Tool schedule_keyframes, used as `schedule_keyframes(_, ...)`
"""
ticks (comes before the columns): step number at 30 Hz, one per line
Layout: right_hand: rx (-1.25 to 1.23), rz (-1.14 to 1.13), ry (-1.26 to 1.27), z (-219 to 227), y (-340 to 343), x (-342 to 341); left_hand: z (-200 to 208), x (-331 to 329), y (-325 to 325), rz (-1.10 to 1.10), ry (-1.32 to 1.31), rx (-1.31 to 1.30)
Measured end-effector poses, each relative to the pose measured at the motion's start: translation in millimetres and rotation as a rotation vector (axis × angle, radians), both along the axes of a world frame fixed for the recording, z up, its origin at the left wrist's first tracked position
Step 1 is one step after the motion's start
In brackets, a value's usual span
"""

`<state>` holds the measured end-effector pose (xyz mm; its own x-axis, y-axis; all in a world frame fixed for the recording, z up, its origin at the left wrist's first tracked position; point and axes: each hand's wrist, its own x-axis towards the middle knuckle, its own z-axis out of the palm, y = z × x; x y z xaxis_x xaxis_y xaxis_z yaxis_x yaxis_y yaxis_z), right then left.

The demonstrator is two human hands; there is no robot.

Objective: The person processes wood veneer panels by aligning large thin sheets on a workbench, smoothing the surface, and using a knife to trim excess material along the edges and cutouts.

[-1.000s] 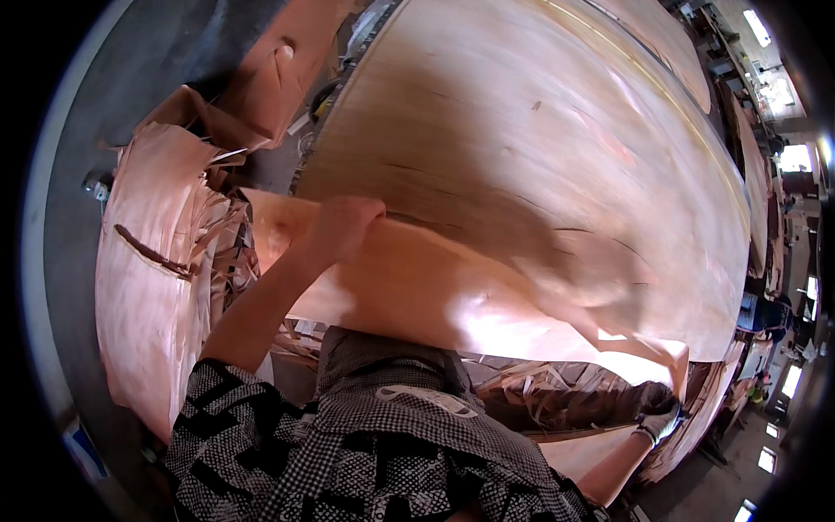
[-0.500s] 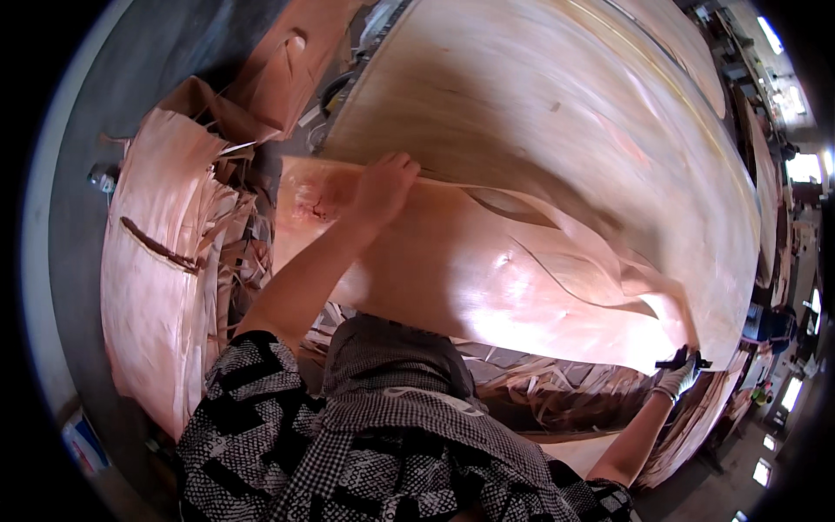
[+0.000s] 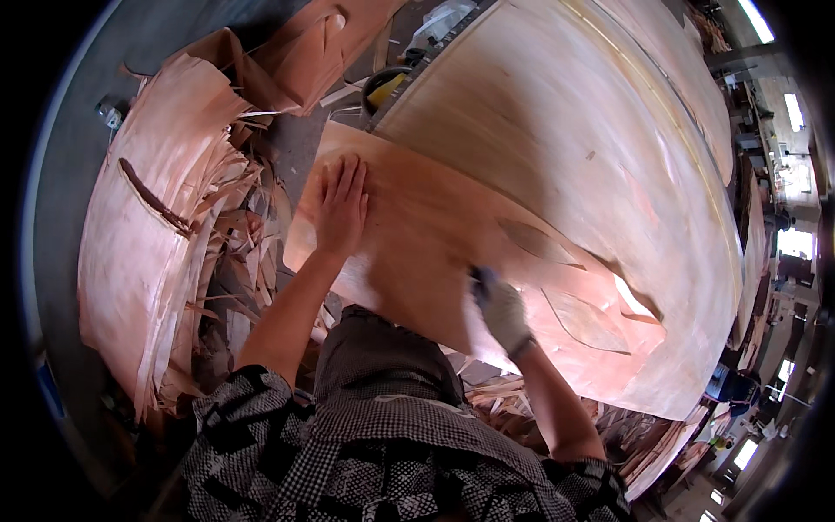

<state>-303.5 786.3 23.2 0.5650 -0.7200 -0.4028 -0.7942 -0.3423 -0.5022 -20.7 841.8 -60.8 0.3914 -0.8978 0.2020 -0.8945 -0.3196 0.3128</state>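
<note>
A reddish-tan wood veneer sheet [image 3: 409, 230] lies in front of me, with lens-shaped splits and a wavy edge toward its right end. Flat on its left part rests my left hand [image 3: 343, 213], bare, fingers stretched out. My right hand [image 3: 504, 315], in a pale glove, is over the middle of the sheet and closed round a small dark tool [image 3: 477, 278]. Motion blurs the tool, so its kind does not show. Beneath and beyond the sheet spreads a broad pale veneer surface [image 3: 557, 122].
To the left stands a stack of reddish veneer [image 3: 139, 226] with ragged edges, torn strips [image 3: 239, 235] beside it. A dark round container [image 3: 383, 85] with something yellow sits past the sheet's far left corner. Veneer scraps [image 3: 504, 396] lie close by me. A person [image 3: 731, 387] is at far right.
My right hand has come from the sheet's right end to its middle with the dark tool. My left hand has shifted from the far edge onto the sheet, which now lies flatter and angled.
</note>
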Motion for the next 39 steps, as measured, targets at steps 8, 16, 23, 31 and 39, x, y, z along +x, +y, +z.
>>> schedule_keyframes(8, -0.157, 0.197, 0.201, -35.6, -35.5, 194.1, 0.8, -12.1, -7.6, 0.099, 0.106, -0.033)
schedule_keyframes(16, -0.135, 0.294, 0.399, -44.4, 10.8, 98.7, 5.0, -7.9, -8.2, 0.101, 0.038, 0.031)
schedule_keyframes(23, -0.280, 0.413, 0.340, -44.4, 6.0, 62.4, 14.6, -63.9, -1.5, -0.488, 0.377, -0.039)
schedule_keyframes(31, -0.513, 0.500, 0.386, -14.7, -61.2, -151.2, 8.7, -67.8, 2.7, -0.455, 0.174, -0.081)
schedule_keyframes(39, -0.339, 0.616, -0.011, -26.3, -91.6, 68.0, 4.2, -72.9, 4.8, -0.513, 0.152, -0.121)
